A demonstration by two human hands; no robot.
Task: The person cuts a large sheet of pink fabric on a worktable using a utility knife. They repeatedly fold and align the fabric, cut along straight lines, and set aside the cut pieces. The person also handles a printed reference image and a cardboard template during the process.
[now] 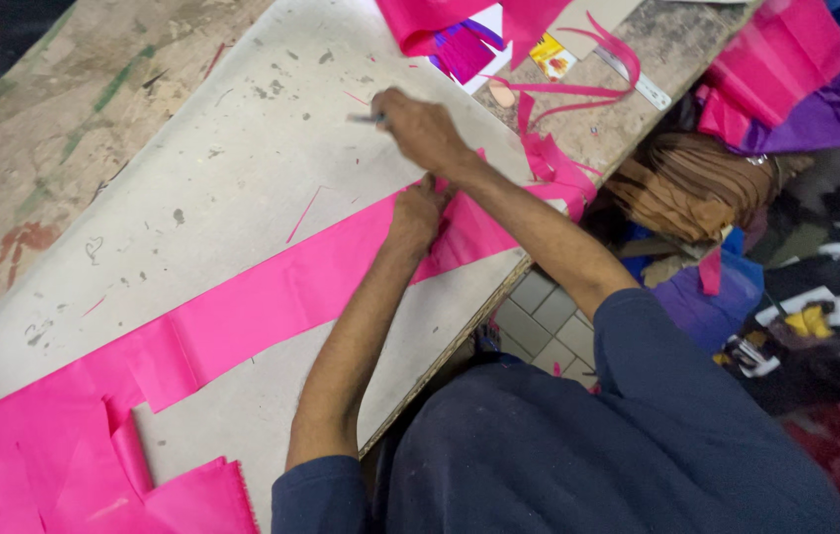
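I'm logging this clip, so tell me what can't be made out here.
Head view:
- Tool in right hand: only a blurred tip shows; kind unclear.
- Left hand fingers: tucked against the pink strip; grip unclear.
- Pink pile: cut off by the frame's corner.
- Brown bundle: too blurred to tell.

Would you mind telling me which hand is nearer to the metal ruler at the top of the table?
Right. The right hand, gripping a thin tool, is closer to the ruler; the left hand presses the pink strip lower down.
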